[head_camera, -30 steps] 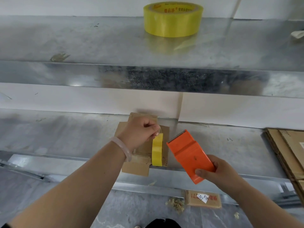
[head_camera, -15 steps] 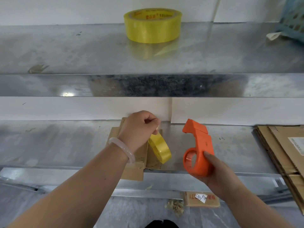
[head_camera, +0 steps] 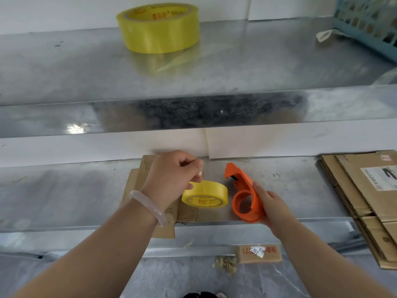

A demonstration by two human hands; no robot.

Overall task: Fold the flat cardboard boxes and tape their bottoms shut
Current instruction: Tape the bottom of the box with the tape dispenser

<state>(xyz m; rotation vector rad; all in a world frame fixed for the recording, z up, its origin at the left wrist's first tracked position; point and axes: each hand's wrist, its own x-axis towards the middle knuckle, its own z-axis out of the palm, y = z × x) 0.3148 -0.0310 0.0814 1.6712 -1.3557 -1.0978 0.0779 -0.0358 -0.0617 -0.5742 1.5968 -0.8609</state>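
On a metal shelf (head_camera: 64, 196), the left hand (head_camera: 171, 177) pinches closed on a small yellow tape roll (head_camera: 205, 196), and the right hand (head_camera: 271, 208) grips an orange tape dispenser (head_camera: 242, 194).

a shiny metal upper shelf (head_camera: 257, 61) carries a large yellow tape roll (head_camera: 158, 27) lying flat near its back, and a blue plastic basket (head_camera: 369, 24) at its far right. the metal table (head_camera: 64, 194) below bears a small flat cardboard box (head_camera: 137, 186) at the middle, overhanging the front edge, and a stack of flattened cardboard boxes (head_camera: 365, 201) at right. cardboard scraps (head_camera: 258, 253) lie on the grey floor (head_camera: 182, 278).
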